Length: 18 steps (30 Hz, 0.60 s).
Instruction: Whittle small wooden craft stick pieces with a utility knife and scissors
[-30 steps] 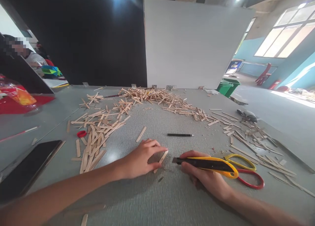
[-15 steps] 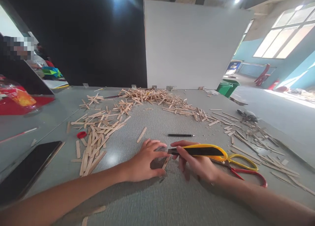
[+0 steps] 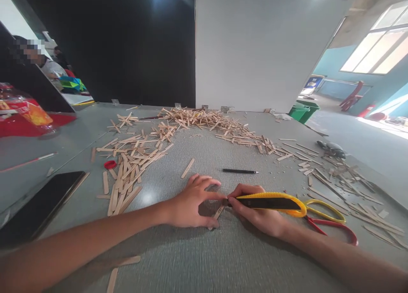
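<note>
My left hand (image 3: 189, 203) rests on the table, its thumb and index finger pressing the two ends of a small wooden craft stick (image 3: 218, 212) that has a dark mark on it. In my right hand (image 3: 259, 216) is a yellow and black utility knife (image 3: 270, 203). The knife's tip meets the upper end of the stick, close to my left index fingertip; the blade itself is too small to make out. Just beyond my hands lie a black pen (image 3: 240, 171) and a loose craft stick (image 3: 188, 168).
Piled craft sticks (image 3: 127, 174) curve around the left and back. Scissors (image 3: 331, 225) with yellow and red handles lie beside my right wrist. A phone (image 3: 41, 203), a red cap (image 3: 110, 164) and a drink bottle (image 3: 28, 110) are on the left. Upright panels (image 3: 248, 50) close off the back.
The knife's tip has come down onto the stick's upper end, and my right hand has closed in on my left. The whole view has shifted slightly.
</note>
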Available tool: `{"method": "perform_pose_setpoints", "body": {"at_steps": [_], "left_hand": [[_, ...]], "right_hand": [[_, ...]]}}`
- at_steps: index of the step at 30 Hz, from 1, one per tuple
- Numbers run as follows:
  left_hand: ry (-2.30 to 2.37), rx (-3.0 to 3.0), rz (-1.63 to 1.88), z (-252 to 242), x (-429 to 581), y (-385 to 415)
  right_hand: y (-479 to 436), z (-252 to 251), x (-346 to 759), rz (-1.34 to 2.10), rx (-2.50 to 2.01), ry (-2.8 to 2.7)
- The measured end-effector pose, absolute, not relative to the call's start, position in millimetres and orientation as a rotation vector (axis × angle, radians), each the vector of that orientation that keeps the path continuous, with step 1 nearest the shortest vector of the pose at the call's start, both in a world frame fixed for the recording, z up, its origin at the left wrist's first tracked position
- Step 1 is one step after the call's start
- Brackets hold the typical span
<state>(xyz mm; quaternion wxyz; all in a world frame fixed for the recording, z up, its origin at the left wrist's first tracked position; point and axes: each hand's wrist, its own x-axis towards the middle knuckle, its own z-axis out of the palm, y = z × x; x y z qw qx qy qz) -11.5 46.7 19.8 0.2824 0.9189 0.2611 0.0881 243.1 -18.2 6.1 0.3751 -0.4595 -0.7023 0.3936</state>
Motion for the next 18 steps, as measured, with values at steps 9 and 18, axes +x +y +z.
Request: {"method": "perform_pose_setpoints", "body": {"at_steps": [9,18], "left_hand": [[0.667,2.468,0.247,19.5,-14.0,47.1],[0.676,2.502,0.214,21.2,-11.3,45.7]], "right_hand": [[-21.2,12.7,238.9,0.938,-1.212,-1.922],[-23.1,9.9,238.5,0.831,-1.193,-2.006]]}}
